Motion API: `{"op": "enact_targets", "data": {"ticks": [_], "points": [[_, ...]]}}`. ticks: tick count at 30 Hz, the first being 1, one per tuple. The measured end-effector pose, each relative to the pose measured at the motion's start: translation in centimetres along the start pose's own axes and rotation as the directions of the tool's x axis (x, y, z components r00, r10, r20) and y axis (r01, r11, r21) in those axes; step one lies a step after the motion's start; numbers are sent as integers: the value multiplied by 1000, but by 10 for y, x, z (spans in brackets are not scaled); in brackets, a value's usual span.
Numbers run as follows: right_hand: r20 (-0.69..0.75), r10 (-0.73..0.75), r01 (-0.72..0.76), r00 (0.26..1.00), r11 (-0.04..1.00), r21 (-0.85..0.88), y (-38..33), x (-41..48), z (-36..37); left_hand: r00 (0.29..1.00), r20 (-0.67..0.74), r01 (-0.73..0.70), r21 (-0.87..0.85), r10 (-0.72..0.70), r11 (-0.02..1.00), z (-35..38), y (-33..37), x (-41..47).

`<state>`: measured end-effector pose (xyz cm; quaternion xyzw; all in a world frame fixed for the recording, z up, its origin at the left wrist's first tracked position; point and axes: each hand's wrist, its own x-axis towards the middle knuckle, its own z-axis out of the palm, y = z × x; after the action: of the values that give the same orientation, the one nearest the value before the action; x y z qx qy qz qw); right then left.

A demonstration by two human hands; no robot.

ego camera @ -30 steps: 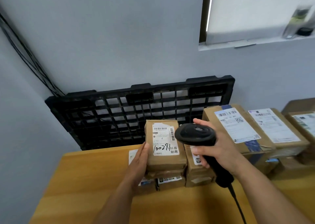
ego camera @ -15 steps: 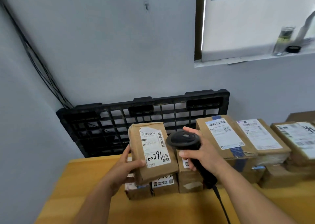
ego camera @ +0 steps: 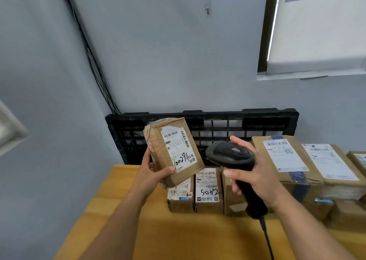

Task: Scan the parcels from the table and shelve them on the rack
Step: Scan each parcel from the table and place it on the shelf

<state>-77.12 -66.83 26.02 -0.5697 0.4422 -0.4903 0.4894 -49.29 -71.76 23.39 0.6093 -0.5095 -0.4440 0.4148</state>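
Observation:
My left hand (ego camera: 151, 175) grips a small brown cardboard parcel (ego camera: 158, 151) by its lower left edge and holds it tilted in the air, its white label with handwritten digits facing me. To its right, my right hand (ego camera: 255, 175) grips the handle of a black barcode scanner (ego camera: 230, 154), whose head points left toward the parcel's label. Below them, small labelled parcels (ego camera: 208, 190) stand in a row on the wooden table (ego camera: 158, 236). No rack is in view.
Larger cardboard boxes (ego camera: 283, 156) with white labels are stacked on the right side of the table. A black plastic pallet (ego camera: 217, 121) leans against the grey wall behind. The scanner's cable (ego camera: 267, 238) runs down over the table. Black wall cables (ego camera: 89, 57) run at left.
My left hand has lifted the parcel off the row of parcels and tilted it leftward. The scanner in my right hand stays next to it. The view has tipped upward.

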Motion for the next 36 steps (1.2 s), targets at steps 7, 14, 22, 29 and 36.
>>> {"op": "enact_targets", "data": {"ticks": [7,14,22,29,36], "points": [[108,-100,82,989,985,154,-25,-17,9,994,-81,-70,19,72,997,1,3,-12],[183,-109,68,977,975,213,-32,-30,6,985,-146,-84,53,91,995,3,-1,-27],[252,-99,53,963,982,181,-28,-42,8,969,-243,-13,90,35,996,-2,-10,-58],[312,-81,29,947,986,167,-26,-55,15,949,-315,-1,52,17,999,-13,-22,-96],[405,-72,-2,912,984,180,-21,-70,35,891,-448,86,19,-69,996,-34,-39,-139]]}}
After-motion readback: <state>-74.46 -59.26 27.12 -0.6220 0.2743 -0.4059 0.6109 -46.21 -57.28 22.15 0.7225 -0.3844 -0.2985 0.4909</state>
